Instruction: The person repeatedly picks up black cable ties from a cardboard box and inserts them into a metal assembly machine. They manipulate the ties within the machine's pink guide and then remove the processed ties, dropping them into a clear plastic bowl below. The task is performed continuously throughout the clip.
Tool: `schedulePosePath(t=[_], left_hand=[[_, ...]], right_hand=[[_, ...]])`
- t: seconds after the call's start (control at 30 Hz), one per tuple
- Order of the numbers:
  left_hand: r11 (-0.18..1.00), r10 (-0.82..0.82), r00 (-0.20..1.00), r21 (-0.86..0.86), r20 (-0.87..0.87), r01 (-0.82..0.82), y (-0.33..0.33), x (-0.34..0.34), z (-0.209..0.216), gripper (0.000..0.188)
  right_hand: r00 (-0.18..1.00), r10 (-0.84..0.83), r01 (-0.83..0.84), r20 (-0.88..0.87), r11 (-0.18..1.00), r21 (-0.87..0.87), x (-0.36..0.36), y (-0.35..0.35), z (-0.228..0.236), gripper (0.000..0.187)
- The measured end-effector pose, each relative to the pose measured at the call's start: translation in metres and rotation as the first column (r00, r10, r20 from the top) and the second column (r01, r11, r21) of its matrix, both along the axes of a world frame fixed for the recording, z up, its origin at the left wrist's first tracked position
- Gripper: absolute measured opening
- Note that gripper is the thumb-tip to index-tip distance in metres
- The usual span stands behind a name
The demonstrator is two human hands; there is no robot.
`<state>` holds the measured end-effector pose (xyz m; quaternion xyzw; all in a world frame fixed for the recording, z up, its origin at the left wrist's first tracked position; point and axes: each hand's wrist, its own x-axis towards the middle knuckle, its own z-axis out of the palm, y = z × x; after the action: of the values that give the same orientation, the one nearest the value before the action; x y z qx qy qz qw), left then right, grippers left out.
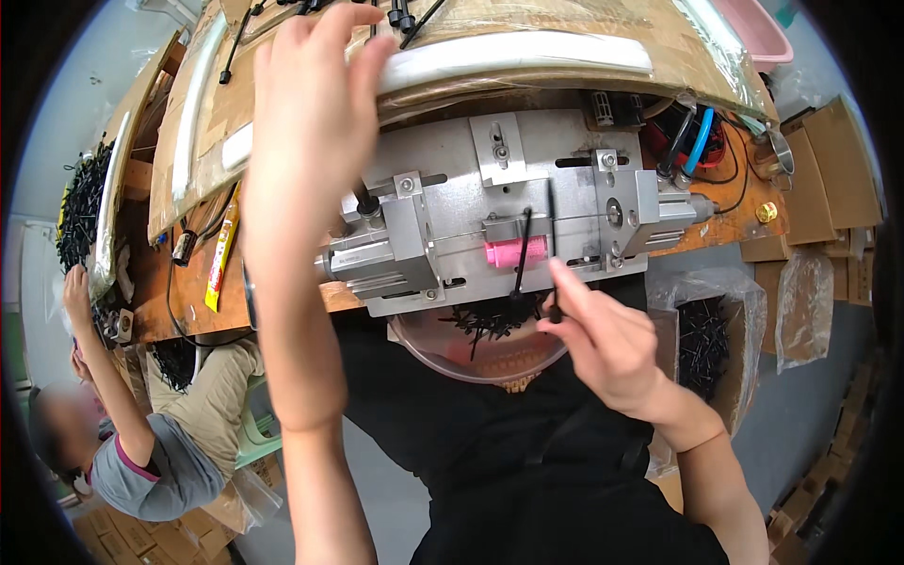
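Observation:
My left hand [315,99] reaches over the cardboard-covered surface, slightly blurred. Its thumb and forefinger are apart beside several black stemmed plastic parts [403,17]. Lower right, my right hand [612,348] pinches a thin black plastic stem [553,226] by its thicker lower end, the stem pointing up. Just left of it, another black stem [524,250] stands in front of a pink block [504,252] on the metal fixture [471,202]. Below the fixture's front edge is a translucent bowl [443,363] with a heap of black parts [485,322].
Metal cylinders [381,264] flank the fixture on both sides. A yellow packet [222,259] lies on the wooden table [169,306]. Right of me stands a plastic-lined box of black parts [704,344]. A co-worker [169,461] sits at the left by another heap [85,202].

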<state>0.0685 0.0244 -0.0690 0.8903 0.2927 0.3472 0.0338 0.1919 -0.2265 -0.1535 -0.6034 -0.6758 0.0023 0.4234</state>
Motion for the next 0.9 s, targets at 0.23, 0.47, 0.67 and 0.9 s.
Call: schedulePosePath(t=[0.23, 0.47, 0.67, 0.9], left_hand=[[0.910, -0.189, 0.976, -0.393, -0.111, 0.132, 0.018, -0.022, 0.031, 0.015], [0.997, 0.045, 0.995, -0.064, 0.094, -0.039, -0.102, -0.036, -0.016, 0.062], [0.995, -0.037, 0.972, -0.100, -0.231, 0.014, -0.178, -0.028, -0.073, 0.065], [0.990, -0.060, 0.960, -0.141, -0.272, 0.022, -0.179, -0.009, -0.090, 0.067]], right_hand=[[1.000, 0.023, -0.025, -0.018, 0.997, -0.073, -0.010, 0.014, -0.024, 0.061], [0.950, 0.041, -0.082, 0.309, 0.990, 0.119, 0.030, 0.056, 0.043, 0.040], [0.743, -0.130, -0.075, 0.656, 0.958, 0.275, 0.088, 0.219, 0.103, 0.008], [0.884, 0.085, -0.131, 0.460, 0.989, 0.070, 0.116, 0.213, 0.140, 0.004]])
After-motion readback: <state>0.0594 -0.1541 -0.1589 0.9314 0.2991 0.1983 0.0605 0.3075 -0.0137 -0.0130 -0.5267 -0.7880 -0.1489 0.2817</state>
